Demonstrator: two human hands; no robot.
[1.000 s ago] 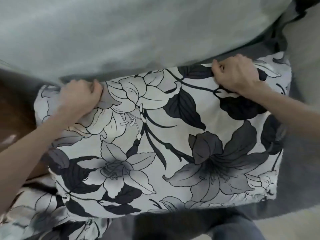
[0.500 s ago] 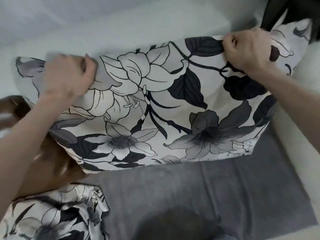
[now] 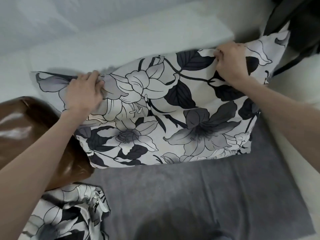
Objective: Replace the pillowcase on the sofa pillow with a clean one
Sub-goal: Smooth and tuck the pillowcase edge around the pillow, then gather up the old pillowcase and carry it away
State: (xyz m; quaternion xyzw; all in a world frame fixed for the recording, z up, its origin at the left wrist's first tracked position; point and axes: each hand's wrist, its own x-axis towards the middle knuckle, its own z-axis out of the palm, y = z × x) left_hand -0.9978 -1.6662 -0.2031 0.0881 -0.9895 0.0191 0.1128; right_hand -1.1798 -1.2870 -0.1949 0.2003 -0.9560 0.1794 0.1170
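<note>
A sofa pillow in a white pillowcase [image 3: 161,115] printed with grey and black lilies leans against the pale sofa back. My left hand [image 3: 84,92] grips the fabric near its upper left corner, fingers curled into the cloth. Near the upper right edge, my right hand [image 3: 230,64] pinches the case's top hem. A second, crumpled pillowcase [image 3: 69,212] with the same floral print lies at the lower left on the seat.
The grey sofa seat [image 3: 190,196] spreads below the pillow. A shiny brown cushion [image 3: 26,129] sits at the left under my left arm. The pale backrest [image 3: 121,32] fills the top, with a dark object [image 3: 301,23] at the upper right corner.
The pillow has moved away from me and up against the sofa back, uncovering the grey seat and the crumpled case. Both hands kept their grip along its top edge.
</note>
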